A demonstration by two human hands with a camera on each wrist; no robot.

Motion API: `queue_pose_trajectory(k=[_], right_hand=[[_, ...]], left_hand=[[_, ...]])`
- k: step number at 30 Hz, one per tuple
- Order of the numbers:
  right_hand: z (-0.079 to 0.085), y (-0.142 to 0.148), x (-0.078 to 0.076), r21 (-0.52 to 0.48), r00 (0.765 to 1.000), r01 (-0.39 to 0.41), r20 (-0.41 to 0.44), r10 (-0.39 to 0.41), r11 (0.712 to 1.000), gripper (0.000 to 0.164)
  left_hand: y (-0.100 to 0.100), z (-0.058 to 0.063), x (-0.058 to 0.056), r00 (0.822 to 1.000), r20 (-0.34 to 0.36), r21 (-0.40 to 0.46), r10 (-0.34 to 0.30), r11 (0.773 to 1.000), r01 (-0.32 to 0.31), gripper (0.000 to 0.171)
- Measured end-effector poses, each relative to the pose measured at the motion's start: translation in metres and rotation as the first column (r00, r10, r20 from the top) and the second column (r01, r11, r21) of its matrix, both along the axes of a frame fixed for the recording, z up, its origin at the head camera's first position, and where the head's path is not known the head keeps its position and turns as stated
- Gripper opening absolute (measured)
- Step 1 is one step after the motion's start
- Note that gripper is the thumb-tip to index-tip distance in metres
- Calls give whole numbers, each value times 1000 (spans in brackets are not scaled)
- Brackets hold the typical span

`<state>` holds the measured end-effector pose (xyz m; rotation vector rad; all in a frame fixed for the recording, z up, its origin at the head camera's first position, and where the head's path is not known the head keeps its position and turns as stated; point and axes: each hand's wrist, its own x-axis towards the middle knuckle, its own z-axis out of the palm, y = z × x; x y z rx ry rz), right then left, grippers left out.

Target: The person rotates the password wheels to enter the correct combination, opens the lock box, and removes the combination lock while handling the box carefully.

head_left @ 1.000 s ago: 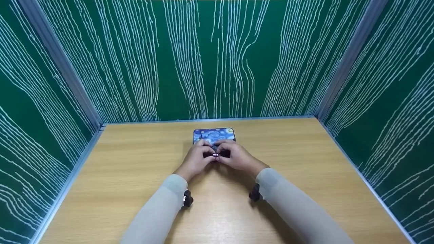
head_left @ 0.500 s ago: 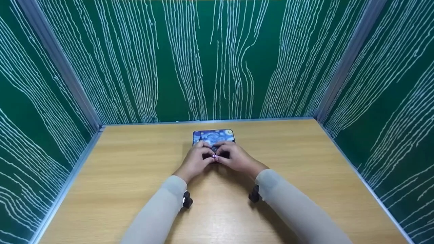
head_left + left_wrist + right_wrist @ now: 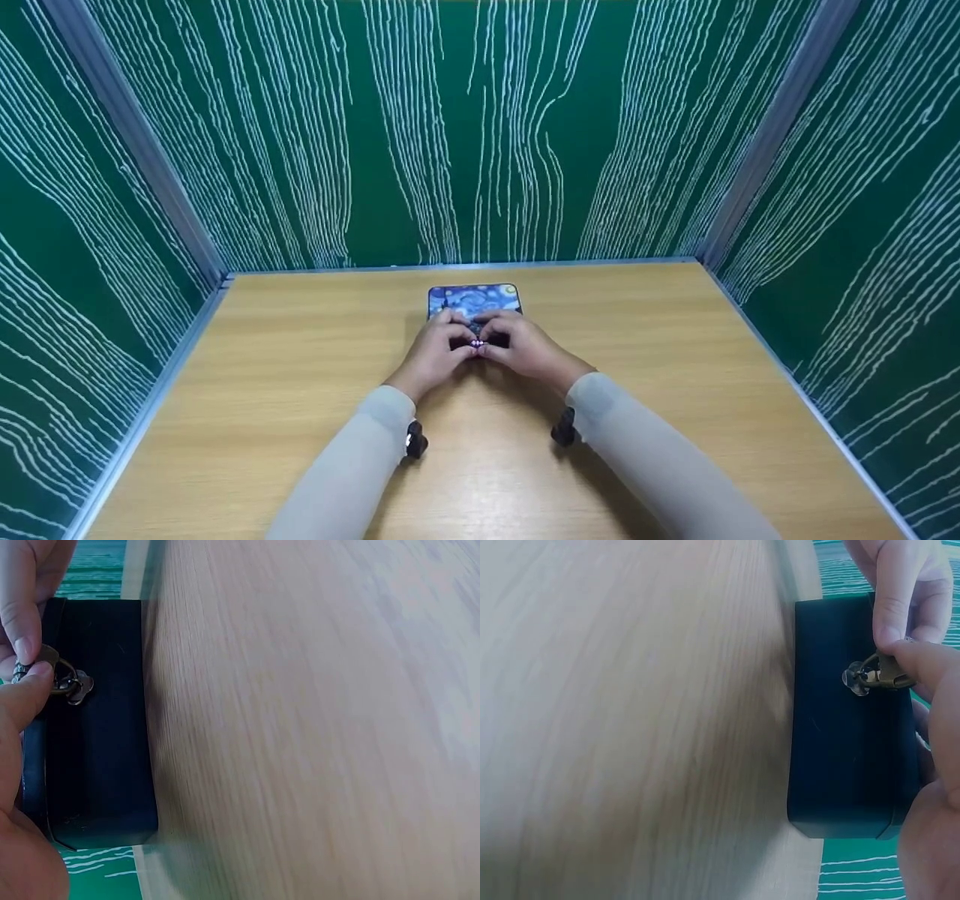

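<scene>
A dark box (image 3: 101, 735) stands on the table, its lid (image 3: 474, 298) printed with a swirling blue and yellow night-sky picture. On the box's front face, a metal clasp (image 3: 853, 679) carries a small brass-coloured padlock (image 3: 889, 673). Ridged dials (image 3: 20, 672) show at the padlock's end in the left wrist view. My left hand (image 3: 435, 349) pinches the padlock from the left side. From the other side, my right hand (image 3: 526, 349) pinches it too, and the thumbs almost meet. Fingers of both hands reach over the lid's near part. The hands hide much of the padlock's body.
The wooden table (image 3: 300, 390) spreads around the box. Green walls (image 3: 405, 150) with white wavy lines stand behind and on both sides, joined by grey metal posts (image 3: 772, 142). A black wrist camera (image 3: 415, 441) sits at the left cuff.
Both hands stay at the padlock in nearly the same pose. Only the small bright glints between the fingertips differ slightly, and the head view shifts a little.
</scene>
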<state>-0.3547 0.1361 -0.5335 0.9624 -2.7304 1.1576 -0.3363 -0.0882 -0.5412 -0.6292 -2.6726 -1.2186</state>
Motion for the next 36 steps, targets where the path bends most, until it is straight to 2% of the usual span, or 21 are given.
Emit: queue_pose_trajectory(k=[6,14,29,36], right_hand=[[-2,-1,-3,8,999,-21,-47,21,1000,7],[-2,-2,-2,2,1000,-7,-18,7,1000,11],[-1,-1,-1,-3,1000,-7,-8,7,1000,7],[1,-2,0,2,999,-16,-34,16,1000,7]], left_hand=[[-1,0,0,999,-45,-1,-10,1000,10,7],[-2,-2,0,1000,-23,-1,-8,1000,8,8],[-1,1,0,1000,21,-4,1,1000,-1,8],[-1,2,1,1000,-4,12,-12,1000,12,7]])
